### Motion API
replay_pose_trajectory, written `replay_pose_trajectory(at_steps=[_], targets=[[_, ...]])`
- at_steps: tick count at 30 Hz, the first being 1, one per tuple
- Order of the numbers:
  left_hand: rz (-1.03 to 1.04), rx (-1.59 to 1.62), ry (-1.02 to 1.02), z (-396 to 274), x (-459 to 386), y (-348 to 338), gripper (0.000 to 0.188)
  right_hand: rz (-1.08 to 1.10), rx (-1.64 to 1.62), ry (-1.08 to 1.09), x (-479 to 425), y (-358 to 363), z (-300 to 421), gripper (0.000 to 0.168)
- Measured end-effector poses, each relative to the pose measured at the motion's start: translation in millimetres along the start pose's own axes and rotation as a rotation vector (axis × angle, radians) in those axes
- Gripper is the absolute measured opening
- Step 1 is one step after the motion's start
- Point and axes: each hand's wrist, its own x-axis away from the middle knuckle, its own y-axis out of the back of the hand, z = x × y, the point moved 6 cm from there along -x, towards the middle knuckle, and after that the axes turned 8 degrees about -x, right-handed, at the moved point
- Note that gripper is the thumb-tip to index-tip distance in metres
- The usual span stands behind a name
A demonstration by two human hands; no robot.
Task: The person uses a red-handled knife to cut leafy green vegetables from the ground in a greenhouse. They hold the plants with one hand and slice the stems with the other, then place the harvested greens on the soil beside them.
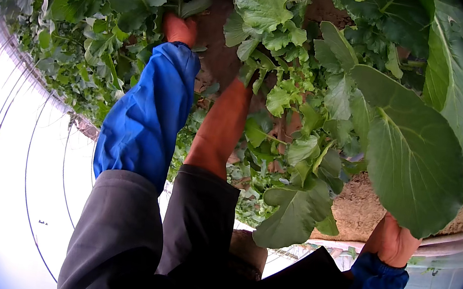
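My left hand (180, 29), below a blue oversleeve (147, 102), reaches into leafy green plants at the upper left. It appears closed around a leaf stem (179, 8), though foliage hides the fingertips. At the lower right, my right hand (396, 243) is partly covered by the end of a broad, pale-veined leaf (413, 164). Its fingers are hidden behind that leaf, so whether it grips anything is unclear. A second blue oversleeve (377, 286) covers that forearm.
A bare limb (220, 127), apparently a lower leg, extends from a dark cuff (209, 176) into the foliage between my hands. Lobed leaves (263, 6) crowd the upper middle. Dry soil (357, 207) shows at the right. Thin curved frame lines (33, 153) cross the bright covering at left.
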Motion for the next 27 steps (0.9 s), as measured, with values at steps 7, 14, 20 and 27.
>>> replay_pose_trajectory(at_steps=[7,14,20,27], targets=[[0.109,-0.205,-0.049,-9.8,-3.0,1.1,0.027,-0.022,0.002,0.013,-2.6,2.3,0.2,0.024],[0.238,0.083,-0.477,-58.1,53.0,26.6,0.033,-0.127,-0.097,0.008,1.2,-5.5,4.4,0.023],[0.222,-0.147,-0.356,-57.1,15.5,1.8,0.024,0.429,0.578,0.377,-3.2,-12.1,17.0,0.042],[0.195,-0.834,-0.655,-38.0,7.3,22.2,0.034,0.163,-0.050,-0.095,-9.4,-1.0,3.3,0.040]])
